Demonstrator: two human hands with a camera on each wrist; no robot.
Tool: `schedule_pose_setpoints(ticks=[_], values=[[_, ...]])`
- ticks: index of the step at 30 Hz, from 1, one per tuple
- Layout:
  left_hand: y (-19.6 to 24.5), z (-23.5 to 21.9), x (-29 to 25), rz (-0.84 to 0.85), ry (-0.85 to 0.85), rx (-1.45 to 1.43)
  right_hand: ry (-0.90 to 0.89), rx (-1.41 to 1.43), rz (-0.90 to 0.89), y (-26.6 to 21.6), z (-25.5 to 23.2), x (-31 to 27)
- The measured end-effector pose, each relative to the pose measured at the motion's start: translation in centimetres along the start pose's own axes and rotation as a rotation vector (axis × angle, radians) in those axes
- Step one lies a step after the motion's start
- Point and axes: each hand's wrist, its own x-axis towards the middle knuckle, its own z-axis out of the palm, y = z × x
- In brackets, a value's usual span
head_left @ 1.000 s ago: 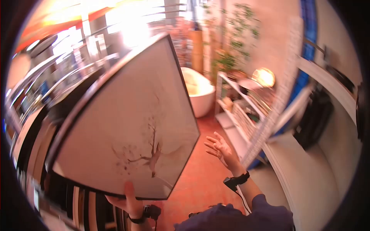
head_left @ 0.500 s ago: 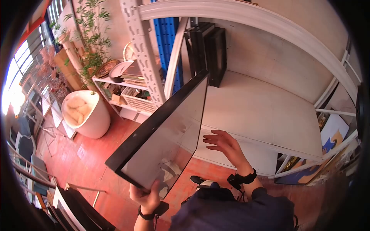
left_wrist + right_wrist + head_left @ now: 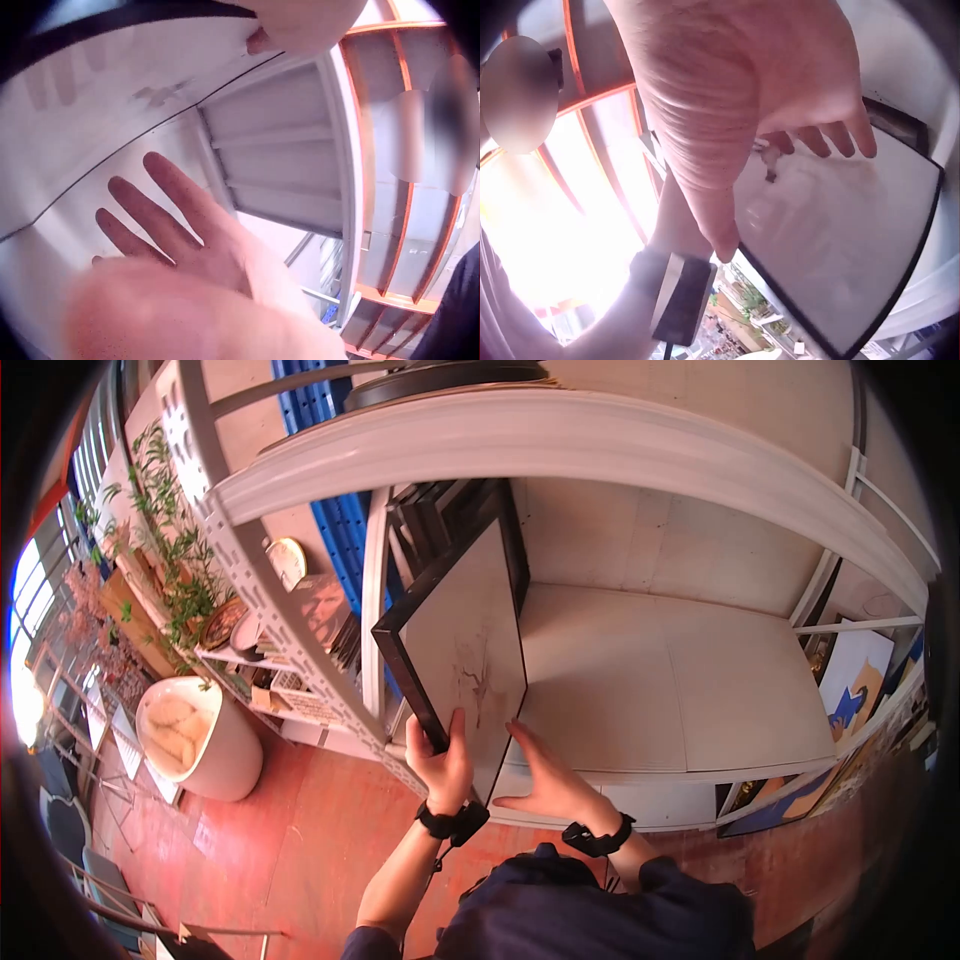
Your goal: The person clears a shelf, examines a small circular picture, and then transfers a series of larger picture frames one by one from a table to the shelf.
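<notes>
A black-framed picture point(image 3: 470, 640) with a small tree-like design on a pale ground stands upright over the front of a white shelf board point(image 3: 610, 670). My left hand point(image 3: 442, 765) grips its lower near corner, with the thumb on the picture face and the fingers round the dark frame side. My right hand point(image 3: 555, 785) is held beside the picture's right edge, fingers straight and thumb spread apart. In the right wrist view, the right hand's fingertips point(image 3: 866, 142) overlap the glossy picture face. The left wrist view shows the left hand point(image 3: 307, 22) at the frame edge.
Several dark frames point(image 3: 450, 510) stand at the shelf's back left. A thick white beam point(image 3: 560, 435) crosses above, and a perforated upright point(image 3: 270, 570) is on the left. A white tub-like chair point(image 3: 225, 745) stands on the red floor. Pictures point(image 3: 850, 690) lean at the right.
The view has turned toward the white shelf. My left hand has carried the picture onto the shelf's front, beside the dark frames. My right hand has come closer to the picture's edge.
</notes>
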Motion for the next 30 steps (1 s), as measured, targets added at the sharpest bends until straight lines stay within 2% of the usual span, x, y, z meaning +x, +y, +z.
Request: schedule_pose_setpoints(ticks=[2,4,7,11,15,17,18,19,20,22,23,24,26,30], values=[[-1.9,2.3,0.4,0.035,0.041,-0.018,0.042,0.01,-0.006,1.3,1.0,0.4],[-4.2,3.7,0.6,-0.033,-0.031,-0.006,0.106,0.005,0.041,3.4,2.4,0.9],[-6.0,6.6,1.6,0.099,0.024,0.018,0.139,0.035,0.123,6.6,4.1,2.0],[-8.3,8.5,2.8,0.129,-0.034,0.078,0.111,0.077,0.242,9.9,3.7,4.3],[-9.8,9.7,3.9,0.12,-0.093,0.142,0.082,0.116,0.202,11.7,2.6,6.9],[-10.8,10.6,4.9,0.139,-0.101,0.196,0.171,-0.053,-0.016,13.4,2.9,8.5],[-10.8,11.1,5.5,0.157,-0.104,0.245,0.171,-0.047,-0.016,14.6,3.1,9.2],[-10.7,11.1,6.2,0.073,-0.23,0.268,0.191,-0.021,-0.049,15.9,3.1,10.0],[-10.3,11.5,6.8,0.074,-0.226,0.271,0.21,0.005,-0.083,17.3,3.1,10.8],[-9.7,12.3,7.9,0.151,-0.37,0.292,0.209,0.033,-0.097,18.4,2.1,12.6],[-9.6,12.3,8.4,0.051,-0.458,0.396,0.193,0.132,-0.055,18.2,1.0,13.6],[-10.0,12.5,8.8,0.048,-0.457,0.398,0.176,0.231,-0.01,18.1,0.2,14.3],[-10.9,13.1,9.7,0.21,-0.533,0.468,0.203,0.181,-0.047,21.5,0.5,16.3],[-10.4,12.6,9.3,0.186,-0.638,0.461,0.192,0.203,-0.109,25.4,-0.4,19.9]])
